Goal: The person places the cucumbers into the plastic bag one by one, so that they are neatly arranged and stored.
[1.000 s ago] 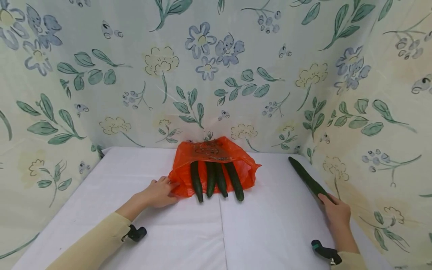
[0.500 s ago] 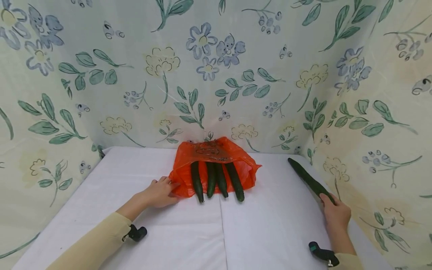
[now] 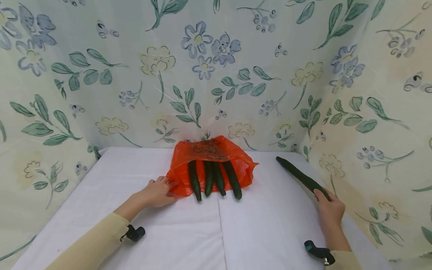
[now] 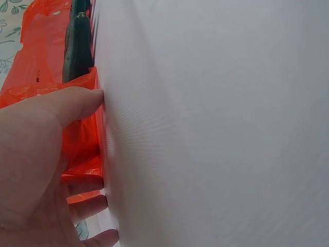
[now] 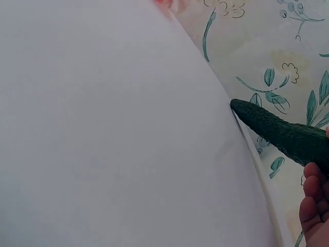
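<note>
A red plastic bag (image 3: 216, 150) lies at the back middle of the white table, its mouth facing me. Several dark green cucumbers (image 3: 232, 180) poke out of it side by side. At the bag's left edge, my left hand (image 3: 156, 193) grips the film; in the left wrist view the thumb (image 4: 82, 101) lies over the red film and some fingertips touch the tablecloth. One finger seems hidden there. On the right, my right hand (image 3: 330, 210) holds a separate long cucumber (image 3: 298, 174) by its near end, the far end pointing up and left.
A white cloth (image 3: 182, 236) covers the table, with a crease running down its middle. Flower-printed curtains (image 3: 209, 93) hang close behind and along both sides. The right table edge lies near the held cucumber.
My right hand, with the cucumber, has shifted slightly to the left. The left hand and the bag stay in place. The head view has turned a little.
</note>
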The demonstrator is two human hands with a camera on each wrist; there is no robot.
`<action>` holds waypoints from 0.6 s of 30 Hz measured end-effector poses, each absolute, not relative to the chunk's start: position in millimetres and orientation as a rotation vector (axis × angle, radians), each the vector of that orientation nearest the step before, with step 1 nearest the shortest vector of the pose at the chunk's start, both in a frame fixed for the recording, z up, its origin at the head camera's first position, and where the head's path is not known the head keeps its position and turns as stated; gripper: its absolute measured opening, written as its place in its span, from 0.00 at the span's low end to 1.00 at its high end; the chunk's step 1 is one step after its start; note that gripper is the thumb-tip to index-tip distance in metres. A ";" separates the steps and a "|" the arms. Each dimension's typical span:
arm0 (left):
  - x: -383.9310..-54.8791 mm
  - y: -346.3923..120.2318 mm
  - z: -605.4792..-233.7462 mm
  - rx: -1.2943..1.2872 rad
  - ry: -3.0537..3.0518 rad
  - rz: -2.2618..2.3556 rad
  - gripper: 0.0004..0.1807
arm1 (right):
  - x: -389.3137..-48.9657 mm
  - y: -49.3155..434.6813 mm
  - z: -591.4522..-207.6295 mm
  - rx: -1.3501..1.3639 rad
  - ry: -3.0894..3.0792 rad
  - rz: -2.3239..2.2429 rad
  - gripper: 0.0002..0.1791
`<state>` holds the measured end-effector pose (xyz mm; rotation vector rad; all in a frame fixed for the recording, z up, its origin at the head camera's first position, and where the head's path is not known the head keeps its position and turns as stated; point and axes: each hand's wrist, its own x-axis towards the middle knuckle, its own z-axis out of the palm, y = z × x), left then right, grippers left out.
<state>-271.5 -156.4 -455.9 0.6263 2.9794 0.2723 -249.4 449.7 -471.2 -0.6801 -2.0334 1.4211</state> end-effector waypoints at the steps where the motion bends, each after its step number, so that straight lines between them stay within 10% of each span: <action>1: -271.3 -157.3 -455.9 0.628 2.979 0.275 0.32 | -250.1 446.6 -470.5 -0.660 -2.043 1.401 0.31; 18: -270.7 -158.5 -455.7 0.650 2.972 0.302 0.32 | -243.7 407.4 -437.7 -0.669 -1.931 1.556 0.29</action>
